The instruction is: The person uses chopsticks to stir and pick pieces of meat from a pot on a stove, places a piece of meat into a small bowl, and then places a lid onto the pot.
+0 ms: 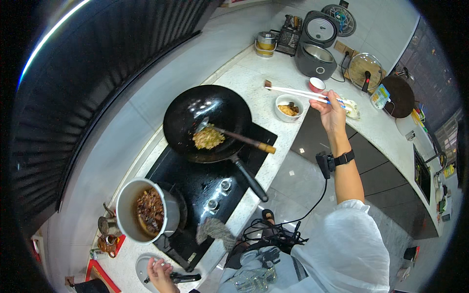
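My right hand (333,113) is closed around white chopsticks (298,91) with blue ends. A small brown chunk of food (267,84) is at their tips, above the counter. Below them stands a white bowl (283,116) with yellowish and dark food. My left hand (161,274) hovers over or touches a grey pot lid (142,266) with a black handle (185,278); its fingers are loosely bent and apart. Beside it, a tall metal pot (128,207) holds dark brown chunks of food (149,211).
A black wok (188,115) holds chopped food (208,137) and a wooden-handled spatula (244,140) on the black stove (195,188). A grey cloth (216,231) lies at the stove's front edge. A rice cooker (315,66) stands open, near a red-and-white cup (316,85). Black cable (312,210) hangs from my right wrist.
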Tool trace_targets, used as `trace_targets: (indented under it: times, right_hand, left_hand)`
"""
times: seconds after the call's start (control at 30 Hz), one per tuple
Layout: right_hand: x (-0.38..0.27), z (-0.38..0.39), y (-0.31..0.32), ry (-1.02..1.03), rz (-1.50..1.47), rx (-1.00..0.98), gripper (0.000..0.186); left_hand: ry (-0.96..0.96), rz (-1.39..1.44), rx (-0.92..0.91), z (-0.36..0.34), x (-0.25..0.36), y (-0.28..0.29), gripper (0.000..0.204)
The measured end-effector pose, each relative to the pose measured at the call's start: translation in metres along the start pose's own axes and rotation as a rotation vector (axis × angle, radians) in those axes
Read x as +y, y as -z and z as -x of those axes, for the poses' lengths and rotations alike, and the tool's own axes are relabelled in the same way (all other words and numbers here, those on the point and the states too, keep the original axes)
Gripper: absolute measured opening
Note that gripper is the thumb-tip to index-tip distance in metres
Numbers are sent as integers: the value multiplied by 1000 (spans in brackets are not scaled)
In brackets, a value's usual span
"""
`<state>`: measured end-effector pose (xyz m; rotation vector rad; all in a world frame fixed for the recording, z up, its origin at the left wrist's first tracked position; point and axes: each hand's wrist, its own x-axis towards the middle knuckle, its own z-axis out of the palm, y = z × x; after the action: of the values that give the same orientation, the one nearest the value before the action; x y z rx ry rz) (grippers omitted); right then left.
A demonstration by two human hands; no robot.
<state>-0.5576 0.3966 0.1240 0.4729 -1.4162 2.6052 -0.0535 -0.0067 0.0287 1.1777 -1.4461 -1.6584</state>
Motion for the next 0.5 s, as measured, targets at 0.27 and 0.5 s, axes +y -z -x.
trace_targets:
  times: [0.27, 0.5]
  right_hand:
    - [58, -64, 146, -102, 456, 314, 20]
    - [119, -90, 174, -118, 555, 355, 20]
  left_hand:
    - [-89, -73, 217, 40, 17, -72, 37]
    - [-162, -107, 318, 81, 28, -122, 36]
